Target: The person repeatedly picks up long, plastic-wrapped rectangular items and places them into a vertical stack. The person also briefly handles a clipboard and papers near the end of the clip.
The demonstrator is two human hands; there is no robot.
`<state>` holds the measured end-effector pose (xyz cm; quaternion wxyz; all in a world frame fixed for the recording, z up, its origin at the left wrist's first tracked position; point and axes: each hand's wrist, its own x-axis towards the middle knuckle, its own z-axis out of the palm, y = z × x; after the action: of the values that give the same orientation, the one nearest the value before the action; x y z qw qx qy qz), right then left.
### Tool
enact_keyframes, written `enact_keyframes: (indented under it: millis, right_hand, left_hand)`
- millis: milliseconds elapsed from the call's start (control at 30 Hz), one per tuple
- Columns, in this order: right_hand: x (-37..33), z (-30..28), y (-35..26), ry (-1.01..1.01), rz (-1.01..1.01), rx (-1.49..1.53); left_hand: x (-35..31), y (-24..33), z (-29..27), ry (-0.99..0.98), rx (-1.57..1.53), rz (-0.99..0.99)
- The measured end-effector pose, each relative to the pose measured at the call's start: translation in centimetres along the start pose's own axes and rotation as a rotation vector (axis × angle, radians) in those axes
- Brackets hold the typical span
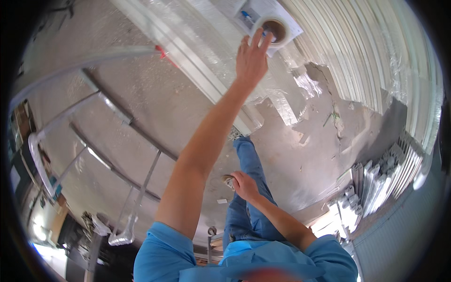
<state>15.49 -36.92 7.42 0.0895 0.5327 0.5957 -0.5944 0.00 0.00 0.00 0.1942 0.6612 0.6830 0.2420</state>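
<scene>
My left hand stretches far forward, its fingers apart over the near edge of a wide roll of clear tape. The fingertips reach into the roll's brown core, where a small blue and white thing shows beside them; its kind is unclear. A blue pen-like object lies on a white sheet of paper around the roll. Low in front of my jeans, my right hand is loosely closed near my thigh, with no object visible in it. A shoe appears just left of its fingers.
Long pale profiles wrapped in clear film lie stacked at the far right. Further wrapped lengths stretch beneath the paper. A metal frame stands on the left. Bundled silver profiles lie at lower right; scraps of film litter the concrete floor.
</scene>
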Motion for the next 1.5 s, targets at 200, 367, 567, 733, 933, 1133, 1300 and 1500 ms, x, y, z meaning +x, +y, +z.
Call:
enact_keyframes:
  millis: [200,367,567,733,933,1133,1300,1500]
  right_hand:
    - [-3.5,-1.4,2.8,-0.102,-0.302,-0.247]
    - [-9.6,-0.1,2.6,-0.472,-0.453,-0.613]
    - [-13.0,3.7,1.3,-0.776,-0.662,-1.153]
    - [-16.1,12.5,2.8,-1.003,-0.776,-1.359]
    - [-20.7,29.2,1.3,-0.845,-0.159,-1.059]
    - [-30.5,48.2,-0.9,-0.979,-0.141,-1.147]
    - [-39.3,72.5,-3.6,-1.204,-0.217,-0.971]
    - [-62.8,96.8,-8.2,-1.477,-0.979,-1.081]
  left_hand:
    - [-23.1,5.8,-1.8,-0.079,-0.346,-0.534]
    - [-54.0,12.4,-10.9,-0.723,-0.290,-1.072]
    - [-81.7,25.0,-17.3,0.028,-0.333,-1.738]
    - [-91.8,41.2,-12.2,0.828,-0.542,-2.099]
    - [-96.2,48.3,-7.5,1.382,-0.901,-2.141]
    - [-108.1,42.6,-15.2,1.858,-0.833,-1.888]
    - [-126.5,34.8,-26.2,1.874,-0.348,-1.756]
    - [-144.1,41.8,-41.8,1.923,0.763,-1.968]
